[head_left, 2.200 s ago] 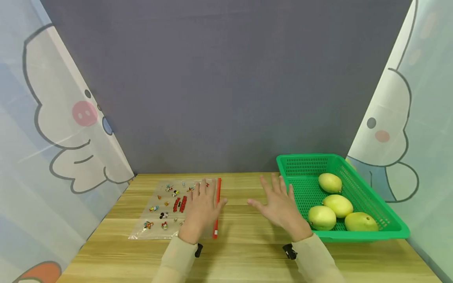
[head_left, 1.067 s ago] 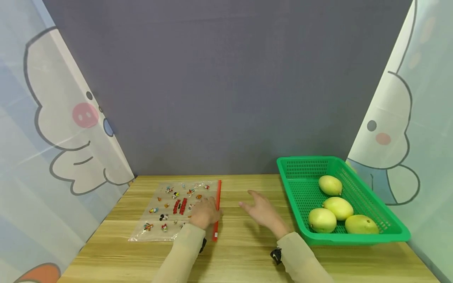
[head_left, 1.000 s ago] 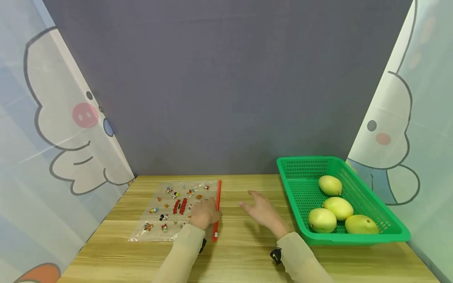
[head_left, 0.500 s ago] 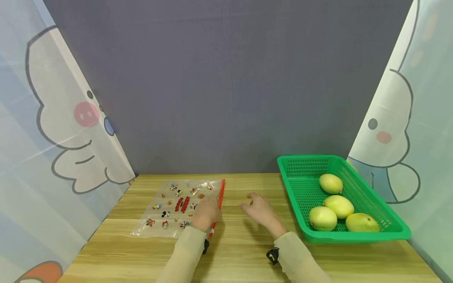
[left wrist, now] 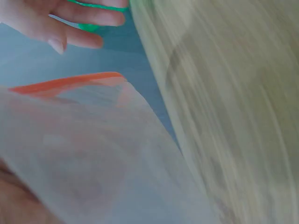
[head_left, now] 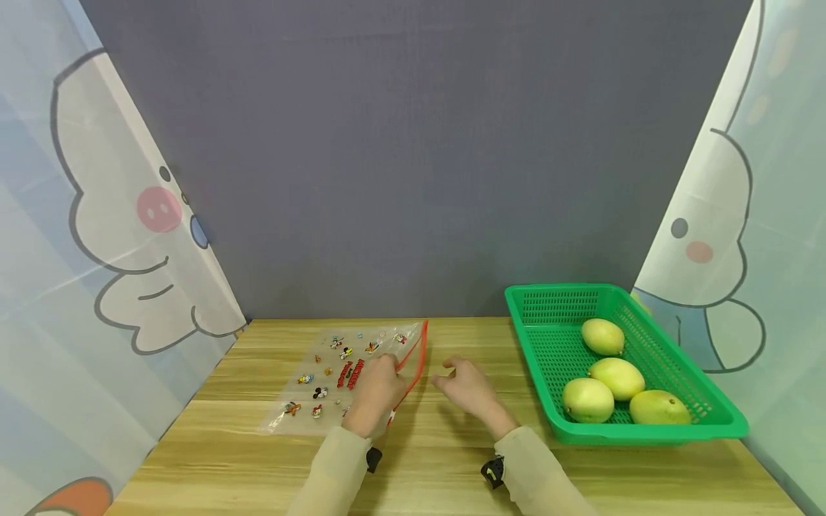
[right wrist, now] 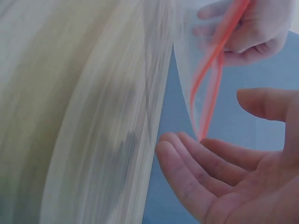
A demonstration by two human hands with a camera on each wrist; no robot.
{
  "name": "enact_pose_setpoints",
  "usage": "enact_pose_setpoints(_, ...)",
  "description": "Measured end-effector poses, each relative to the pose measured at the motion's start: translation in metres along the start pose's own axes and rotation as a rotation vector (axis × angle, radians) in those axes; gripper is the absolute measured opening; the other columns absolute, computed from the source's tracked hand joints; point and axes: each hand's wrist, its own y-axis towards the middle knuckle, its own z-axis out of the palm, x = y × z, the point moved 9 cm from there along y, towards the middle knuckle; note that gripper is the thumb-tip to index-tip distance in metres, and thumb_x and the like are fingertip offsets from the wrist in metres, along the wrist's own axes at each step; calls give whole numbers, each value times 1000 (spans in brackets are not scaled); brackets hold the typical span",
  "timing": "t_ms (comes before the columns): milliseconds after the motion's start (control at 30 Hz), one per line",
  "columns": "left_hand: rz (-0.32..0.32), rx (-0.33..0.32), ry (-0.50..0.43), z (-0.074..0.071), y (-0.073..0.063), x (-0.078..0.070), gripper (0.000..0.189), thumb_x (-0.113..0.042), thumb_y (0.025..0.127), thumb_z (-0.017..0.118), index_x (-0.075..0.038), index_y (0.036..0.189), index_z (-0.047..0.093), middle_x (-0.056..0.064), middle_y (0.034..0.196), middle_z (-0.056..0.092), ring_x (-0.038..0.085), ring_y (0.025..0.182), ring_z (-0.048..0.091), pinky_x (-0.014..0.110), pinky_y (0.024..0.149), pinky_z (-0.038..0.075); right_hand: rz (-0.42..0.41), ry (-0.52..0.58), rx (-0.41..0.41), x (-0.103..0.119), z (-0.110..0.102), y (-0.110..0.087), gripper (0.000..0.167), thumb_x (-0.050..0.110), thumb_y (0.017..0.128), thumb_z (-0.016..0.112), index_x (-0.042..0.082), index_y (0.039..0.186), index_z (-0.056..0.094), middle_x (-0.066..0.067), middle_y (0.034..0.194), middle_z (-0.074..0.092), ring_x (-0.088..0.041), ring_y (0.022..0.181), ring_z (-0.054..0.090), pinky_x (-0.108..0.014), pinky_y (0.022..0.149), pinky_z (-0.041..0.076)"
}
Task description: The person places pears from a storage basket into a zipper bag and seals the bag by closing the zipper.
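Over wooden table (head_left: 439, 469): pinching clear cartoon-print zip bag (head_left: 337, 383) near red-edged mouth with left hand (head_left: 377, 390); holding right hand (head_left: 470, 390) just beside, with thumb apart from loosely bent fingers.

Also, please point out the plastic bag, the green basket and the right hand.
Plastic bag (head_left: 334, 381), head view: printed clear side.
Green basket (head_left: 652, 433), head view: near rim.
Right hand (head_left: 471, 391), head view: back of hand.

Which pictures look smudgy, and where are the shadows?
Head view: mostly clear, with soft shadows on the table near the right hand; left wrist view: hazy, the bag milky and soft-edged; right wrist view: the table smeared, with a dark shadow patch.
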Motion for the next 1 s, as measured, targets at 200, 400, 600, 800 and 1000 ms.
enact_pose_setpoints(200,88,-34,-42,-7,-8,-18,16,9,79,61,6,92,69,10,75,62,18,57,51,29,49,44,-8,37,1,4,3,-2,51,34,94,70,-7,124,65,-13,100,73,-22,82,68,-44,77,55)
enact_pose_setpoints(400,152,-77,-26,-14,-15,-33,14,8,80,64,4,93,69,6,70,60,15,55,49,27,48,42,-53,46,-37,8,3,-2,39,31,93,71,-3,112,72,-10,96,74,-21,84,68,-42,76,55)
enact_pose_setpoints(600,187,-82,-14,-18,-19,-45,6,2,83,68,1,89,67,2,73,56,13,56,46,26,49,40,-43,117,-21,7,5,-3,34,27,95,68,-4,111,72,-10,79,72,-21,66,69,-35,65,53)
enact_pose_setpoints(800,194,-96,-1,-22,-23,-52,11,3,81,66,3,93,68,2,67,56,12,53,43,27,47,37,-33,140,-25,9,3,-3,29,20,94,68,-5,109,72,-6,70,67,-12,58,58,-31,55,47)
enact_pose_setpoints(1000,266,-206,88,-30,-27,-64,7,2,80,67,-4,80,64,4,71,60,13,53,46,29,47,40,1,162,-10,7,4,-2,25,16,96,66,-5,109,71,-6,71,67,-13,57,58,-29,52,46)
